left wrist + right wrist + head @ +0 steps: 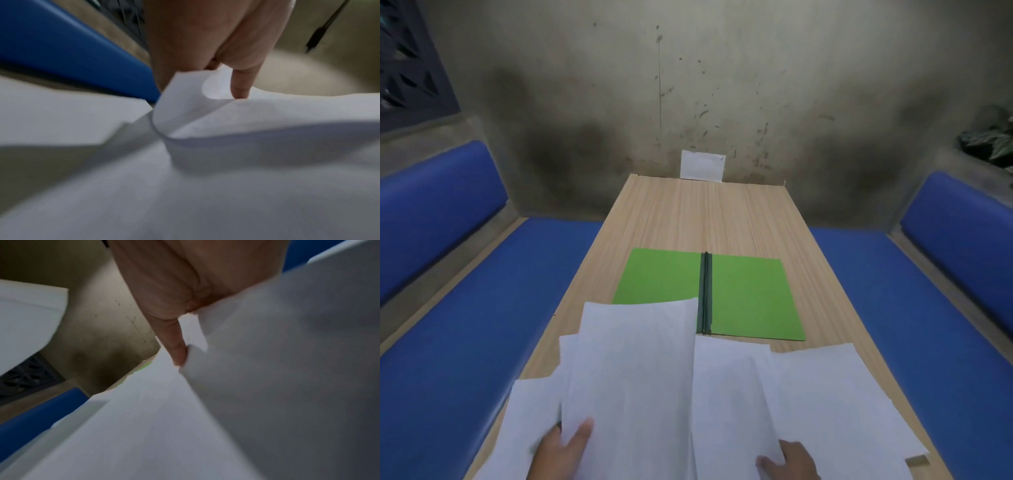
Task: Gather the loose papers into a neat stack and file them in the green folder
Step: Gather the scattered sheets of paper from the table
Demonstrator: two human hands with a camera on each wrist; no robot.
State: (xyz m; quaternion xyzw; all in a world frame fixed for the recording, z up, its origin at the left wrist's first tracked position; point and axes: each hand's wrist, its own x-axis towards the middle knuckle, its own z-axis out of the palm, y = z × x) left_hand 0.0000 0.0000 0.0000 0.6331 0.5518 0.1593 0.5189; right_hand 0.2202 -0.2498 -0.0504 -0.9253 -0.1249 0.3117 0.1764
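Pinching white sheets (633,370) in each hand — left hand (558,452), right hand (787,462) — a person faces the open green folder (753,298) lying straight ahead.

We saw a long wooden table (671,212) between blue benches (458,308). On it lay the open green folder (753,298), flat, and nearer us loose white papers (825,383) spread overlapping across the near end, one sheet covering the folder's left corner.
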